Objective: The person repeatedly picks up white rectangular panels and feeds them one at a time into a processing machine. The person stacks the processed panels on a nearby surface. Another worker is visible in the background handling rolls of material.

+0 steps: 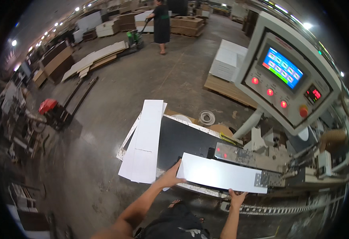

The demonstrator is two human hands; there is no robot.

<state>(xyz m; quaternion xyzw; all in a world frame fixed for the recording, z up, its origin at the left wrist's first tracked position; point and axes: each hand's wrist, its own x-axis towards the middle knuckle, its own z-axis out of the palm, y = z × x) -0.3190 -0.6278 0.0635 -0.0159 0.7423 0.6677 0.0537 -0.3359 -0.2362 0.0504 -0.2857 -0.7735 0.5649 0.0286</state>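
A long white panel (218, 172) lies flat across the dark machine table, its right end by a perforated metal plate (261, 179). My left hand (173, 175) grips the panel's left end, with fingers at the far corner and thumb toward the near edge. At the near long edge, toward the right end, my right hand (237, 197) holds the panel; some of its fingers are hidden. To the left of my left hand, several white boards (145, 139) are stacked slightly fanned out on the dark tabletop (180, 137).
A control panel (288, 75) with a lit screen and red buttons stands at the right. Behind it, white boards (225, 59) sit on a pallet. A red pallet jack (49, 106) stands left. Farther back, a person (161, 24) handles a green pallet jack (134, 40).
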